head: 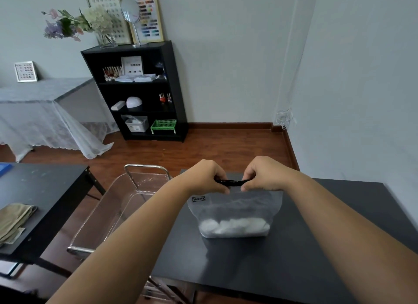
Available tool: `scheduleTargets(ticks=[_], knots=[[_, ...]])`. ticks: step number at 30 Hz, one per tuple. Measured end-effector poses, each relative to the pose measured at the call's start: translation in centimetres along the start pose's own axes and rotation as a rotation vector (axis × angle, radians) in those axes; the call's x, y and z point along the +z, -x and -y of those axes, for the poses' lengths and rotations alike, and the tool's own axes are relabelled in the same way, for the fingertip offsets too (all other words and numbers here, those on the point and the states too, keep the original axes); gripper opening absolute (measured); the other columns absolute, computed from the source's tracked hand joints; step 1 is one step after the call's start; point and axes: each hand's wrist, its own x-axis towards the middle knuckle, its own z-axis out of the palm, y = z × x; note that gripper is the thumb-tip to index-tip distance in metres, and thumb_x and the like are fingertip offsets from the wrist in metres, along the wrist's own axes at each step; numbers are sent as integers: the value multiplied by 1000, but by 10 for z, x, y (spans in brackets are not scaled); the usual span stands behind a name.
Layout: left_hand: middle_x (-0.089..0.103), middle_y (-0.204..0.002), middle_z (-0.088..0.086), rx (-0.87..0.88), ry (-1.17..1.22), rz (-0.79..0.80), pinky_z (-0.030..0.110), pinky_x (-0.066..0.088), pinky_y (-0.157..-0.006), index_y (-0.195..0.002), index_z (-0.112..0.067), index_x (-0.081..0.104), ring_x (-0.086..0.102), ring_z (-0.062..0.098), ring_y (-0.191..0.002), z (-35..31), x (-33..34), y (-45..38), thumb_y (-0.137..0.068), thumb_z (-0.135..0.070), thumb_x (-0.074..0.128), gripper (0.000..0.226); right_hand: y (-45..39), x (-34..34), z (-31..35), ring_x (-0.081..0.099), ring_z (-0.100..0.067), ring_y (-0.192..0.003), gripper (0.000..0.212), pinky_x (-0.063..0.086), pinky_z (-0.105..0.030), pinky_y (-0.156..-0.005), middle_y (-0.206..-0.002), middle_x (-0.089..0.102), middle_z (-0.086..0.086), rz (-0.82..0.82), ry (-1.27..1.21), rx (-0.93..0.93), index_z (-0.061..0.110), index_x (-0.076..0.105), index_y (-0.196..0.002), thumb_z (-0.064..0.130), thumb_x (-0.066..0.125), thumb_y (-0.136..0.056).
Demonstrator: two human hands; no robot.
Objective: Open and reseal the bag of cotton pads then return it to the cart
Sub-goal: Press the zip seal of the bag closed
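Your bag (235, 213) of cotton pads (234, 227) stands upright on the dark table (339, 247), near its far left corner, with the pads settled in a white heap at the bottom. Across the top runs the black seal strip (232, 182), and that strip is what the coming move turns on: its long axis lies left to right, square across your line of sight, so each hand has its own end of it.

Your left hand (207, 175) has its fingers curled onto the left end of the strip, and your right hand (263, 174) pinches the right end in the same way. Both come over from the near side with knuckles up, and only a short stretch of strip shows between them. Neither hand is plainly nearer; they sit level on either side of the middle.

Whether the seal is shut or parted just now cannot be told (the strip shows as a single dark line, with your fingers over both ends). If you are opening, the pull should probably go near and far, across the strip and not along it. If you are closing, pressing along it from left to right looks the likelier way.

The clear cart (117, 213) waits just to the left of the table, close beside your left forearm, so the return should be a short carry leftward.
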Motion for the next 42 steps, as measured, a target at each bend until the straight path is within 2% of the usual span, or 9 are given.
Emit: scheduleTargets(ticks=[10, 13, 18, 23, 27, 31, 36, 40, 42], knots=[[67, -68, -11, -12, 27, 36, 24, 49, -60, -80, -26, 77, 59, 2, -62, 6, -3, -8, -70, -36, 85, 16, -9, -3, -3, 56, 10, -50, 15, 36, -8, -41, -57, 66, 13, -4, 66, -11, 29, 75, -63, 34, 89, -65], [66, -65, -12, -9, 49, 8, 22, 49, -58, -78, -26, 76, 58, -2, -59, 8, -4, -10, -69, -38, 85, 18, -9, -5, -7, 56, 2, -51, 13, 36, -10, -44, -59, 66, 13, -18, 64, -17, 29, 75, -65, 36, 86, -69], [63, -62, -13, 5, 68, 9, 17, 43, -53, -76, -26, 75, 54, -4, -53, 9, -4, -14, -72, -37, 83, 14, -12, -6, -9, 63, -12, -66, 11, 48, -25, -57, -72, 72, 5, 4, 79, -51, 24, 79, -74, 34, 80, -77], [62, -61, -14, 23, 70, -4, 16, 42, -53, -72, -28, 73, 54, -4, -54, 9, -3, -19, -73, -34, 83, 12, -14, -9, -12, 65, -15, -69, 10, 51, -28, -60, -75, 73, 3, 14, 84, -56, 24, 78, -76, 33, 78, -79], [60, -57, -15, 22, 79, -11, 17, 41, -53, -65, -34, 68, 53, -4, -52, 9, -3, -23, -72, -33, 84, 17, -17, -10, -14, 62, -4, -65, 8, 44, -19, -55, -73, 71, 8, 6, 55, -51, 27, 78, -74, 34, 81, -76], [61, -58, -14, -7, 93, -17, 21, 42, -52, -69, -28, 72, 52, -1, -53, 9, -1, -26, -69, -40, 84, 17, -23, -8, -13, 59, 4, -57, 6, 41, -11, -50, -68, 68, 14, 15, -15, -73, 31, 77, -74, 35, 81, -76], [62, -56, -17, -16, 69, -19, 13, 38, -48, -64, -37, 69, 55, -3, -53, 12, -6, -25, -67, -46, 84, 18, -29, -8, -16, 60, -6, -60, 11, 47, -19, -52, -71, 69, 8, 16, 0, -87, 33, 73, -69, 34, 77, -80], [69, -65, -15, -51, 94, -51, 13, 43, -55, -67, -38, 72, 61, -3, -63, 30, -13, -16, -69, -47, 82, 14, -28, -15, -26, 66, -22, -73, 7, 54, -32, -65, -81, 73, -1, 3, 3, -84, 26, 76, -78, 31, 76, -82], [71, -67, -16, -79, 164, -89, 14, 45, -58, -70, -37, 74, 63, -3, -64, 36, -14, -13, -69, -47, 83, 13, -28, -18, -27, 64, -19, -70, 7, 53, -33, -66, -81, 73, -3, 4, -25, -80, 25, 76, -79, 31, 77, -80]])
